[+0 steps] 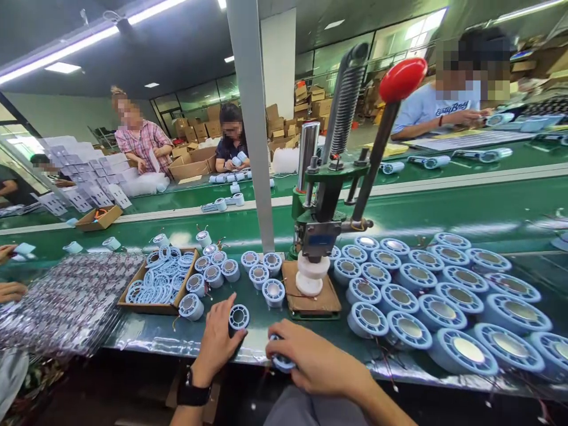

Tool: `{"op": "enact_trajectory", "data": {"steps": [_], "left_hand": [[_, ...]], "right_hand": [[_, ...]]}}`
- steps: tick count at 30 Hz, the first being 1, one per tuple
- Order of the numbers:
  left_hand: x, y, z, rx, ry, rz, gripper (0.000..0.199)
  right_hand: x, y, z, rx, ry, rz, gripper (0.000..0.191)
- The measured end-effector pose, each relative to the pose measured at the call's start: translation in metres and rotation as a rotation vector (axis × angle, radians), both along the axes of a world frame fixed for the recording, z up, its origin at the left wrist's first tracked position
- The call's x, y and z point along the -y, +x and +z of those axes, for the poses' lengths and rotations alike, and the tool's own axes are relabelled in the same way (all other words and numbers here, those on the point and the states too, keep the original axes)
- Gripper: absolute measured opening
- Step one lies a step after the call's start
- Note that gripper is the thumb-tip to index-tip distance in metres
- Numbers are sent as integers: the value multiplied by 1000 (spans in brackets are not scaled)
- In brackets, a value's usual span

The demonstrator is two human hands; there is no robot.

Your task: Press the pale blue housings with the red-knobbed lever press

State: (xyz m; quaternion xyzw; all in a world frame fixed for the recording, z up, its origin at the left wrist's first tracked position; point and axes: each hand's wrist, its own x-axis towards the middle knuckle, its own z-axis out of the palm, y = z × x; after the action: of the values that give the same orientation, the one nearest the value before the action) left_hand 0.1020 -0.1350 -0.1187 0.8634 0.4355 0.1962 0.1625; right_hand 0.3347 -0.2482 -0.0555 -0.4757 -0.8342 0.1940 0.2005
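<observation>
My left hand (216,338), with a dark watch on its wrist, curls thumb and fingers around the left side of a blue round fan housing (239,317). That housing has a dark centre and sits upright on the bench near the front edge. To its right, my right hand (310,360) grips another blue fan housing (281,359), mostly hidden under the fingers, at the bench edge. Beyond the hands stands a green hand press (319,201) with a red-knobbed lever (403,80) and white round blocks (309,283) on its brown base.
Rows of silver-centred blue housings (408,328) with wires fill the right side. A cardboard box (191,278) of blue rings and a pile of wired parts (75,302) lie left. A grey post (255,118) and green conveyor (444,207) stand behind. Several people work nearby.
</observation>
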Motion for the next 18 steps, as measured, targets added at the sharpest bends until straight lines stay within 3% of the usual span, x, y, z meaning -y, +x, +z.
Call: {"op": "enact_trajectory", "data": {"steps": [2, 4, 7, 10, 14, 18], "left_hand": [[3, 5, 2, -27, 13, 74, 86], [4, 8, 5, -63, -8, 46, 93], [0, 4, 10, -67, -83, -81, 77], [1, 4, 14, 42, -141, -52, 60], [31, 32, 20, 311, -226, 91, 77], [69, 70, 25, 296, -209, 79, 81]], "right_hand": [[15, 11, -16, -31, 24, -122, 51], [22, 15, -30, -87, 90, -240, 54], [27, 10, -53, -229, 189, -439, 53], [26, -7, -76, -395, 235, -622, 50], [17, -26, -93, -526, 233, -640, 51], [13, -31, -100, -551, 259, -655, 61]]}}
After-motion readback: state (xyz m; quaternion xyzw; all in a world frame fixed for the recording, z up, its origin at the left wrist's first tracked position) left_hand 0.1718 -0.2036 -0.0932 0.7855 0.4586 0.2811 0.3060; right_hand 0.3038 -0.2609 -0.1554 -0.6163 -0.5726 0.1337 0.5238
